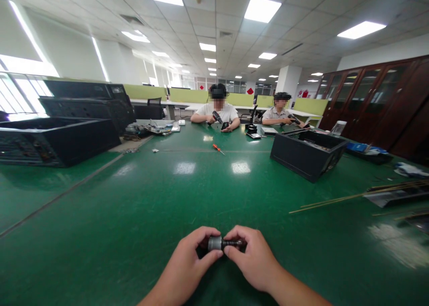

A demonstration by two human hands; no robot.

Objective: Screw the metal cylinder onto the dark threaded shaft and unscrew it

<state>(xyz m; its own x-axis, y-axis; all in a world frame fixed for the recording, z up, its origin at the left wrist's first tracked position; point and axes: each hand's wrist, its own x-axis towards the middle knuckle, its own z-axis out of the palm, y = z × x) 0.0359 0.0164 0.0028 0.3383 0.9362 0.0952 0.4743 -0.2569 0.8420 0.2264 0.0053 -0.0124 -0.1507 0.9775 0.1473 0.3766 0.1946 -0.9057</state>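
Between both hands (187, 260) (256, 259), a cylindrical metal part (215, 243).

Held part (215, 243) between left hand (187, 257) and right hand (256, 257), over the table (150, 199). Beyond the grip: screwdriver (217, 148) on the table, a co-worker (201, 115) behind it. Ahead right: case (291, 156); nearer, rods (335, 200). Ahead left: second case (90, 140), before stacked cases (109, 111).

One cylinder (215, 243), one shaft (230, 243), one screwdriver (217, 148), two people (229, 111) (270, 113)
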